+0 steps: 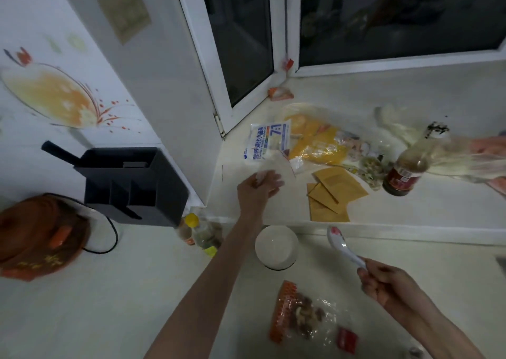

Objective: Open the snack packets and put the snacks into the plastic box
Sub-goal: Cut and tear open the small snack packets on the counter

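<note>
My left hand (258, 187) reaches out over the raised ledge and grips a thin clear plastic piece (279, 165) just below a white and blue packet (269, 143). My right hand (383, 282) holds the handle of a white spoon (342, 245) above the counter. A clear packet of brown snacks (304, 315) with an orange strip lies near the front edge. A white round bowl (276, 246) stands between the two hands. Yellow packets (317, 142) and tan flat packets (332, 191) lie on the ledge.
A dark sauce bottle (405, 172) lies tilted on the ledge beside crumpled bags (465, 156). A grey knife block (134, 183) stands at the left by an orange-brown cooker lid (41, 238). Small bottles (197, 232) sit under the ledge. A small red sachet (346, 341) lies near the front.
</note>
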The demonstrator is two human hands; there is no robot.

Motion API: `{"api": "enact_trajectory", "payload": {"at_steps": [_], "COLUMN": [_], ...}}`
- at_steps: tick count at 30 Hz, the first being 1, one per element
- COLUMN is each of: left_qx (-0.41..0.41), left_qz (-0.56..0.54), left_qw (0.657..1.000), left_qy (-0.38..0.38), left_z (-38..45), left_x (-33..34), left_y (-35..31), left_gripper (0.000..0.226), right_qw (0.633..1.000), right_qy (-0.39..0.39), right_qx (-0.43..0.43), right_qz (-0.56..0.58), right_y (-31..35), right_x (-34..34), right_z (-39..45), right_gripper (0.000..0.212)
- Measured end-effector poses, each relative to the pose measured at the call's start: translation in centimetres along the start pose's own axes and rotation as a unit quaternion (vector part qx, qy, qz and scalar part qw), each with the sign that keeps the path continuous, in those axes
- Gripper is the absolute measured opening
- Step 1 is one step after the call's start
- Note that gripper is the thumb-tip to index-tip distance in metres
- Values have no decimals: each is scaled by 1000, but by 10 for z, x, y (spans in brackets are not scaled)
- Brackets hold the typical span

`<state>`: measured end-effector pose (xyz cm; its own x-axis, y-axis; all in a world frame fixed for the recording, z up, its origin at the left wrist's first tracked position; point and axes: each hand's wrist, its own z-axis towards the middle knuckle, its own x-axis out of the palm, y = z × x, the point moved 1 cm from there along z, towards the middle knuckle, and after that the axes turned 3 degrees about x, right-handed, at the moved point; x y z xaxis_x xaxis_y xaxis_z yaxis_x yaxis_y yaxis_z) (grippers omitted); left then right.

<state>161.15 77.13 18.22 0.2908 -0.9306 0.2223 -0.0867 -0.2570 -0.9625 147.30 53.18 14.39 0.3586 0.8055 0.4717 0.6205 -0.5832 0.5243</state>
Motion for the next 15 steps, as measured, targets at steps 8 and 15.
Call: {"api": "enact_trajectory", "payload": {"at_steps": [8,15], "left_qx": [-23,-28], "left_qz": [1,31], "left_qw": [996,991], "left_qy": [91,128], "left_z": [-93,-147], "left_x": [11,9], "left_y": [-22,-24], "left_gripper": [19,25], "right_qw": [995,977], "right_qy": [91,196], "right_qx": [-11,-14], "right_qz": [-24,-86], "right_y": [10,19], "right_x": [10,12], "right_z": [-34,-67], "right_gripper": [31,38]}}
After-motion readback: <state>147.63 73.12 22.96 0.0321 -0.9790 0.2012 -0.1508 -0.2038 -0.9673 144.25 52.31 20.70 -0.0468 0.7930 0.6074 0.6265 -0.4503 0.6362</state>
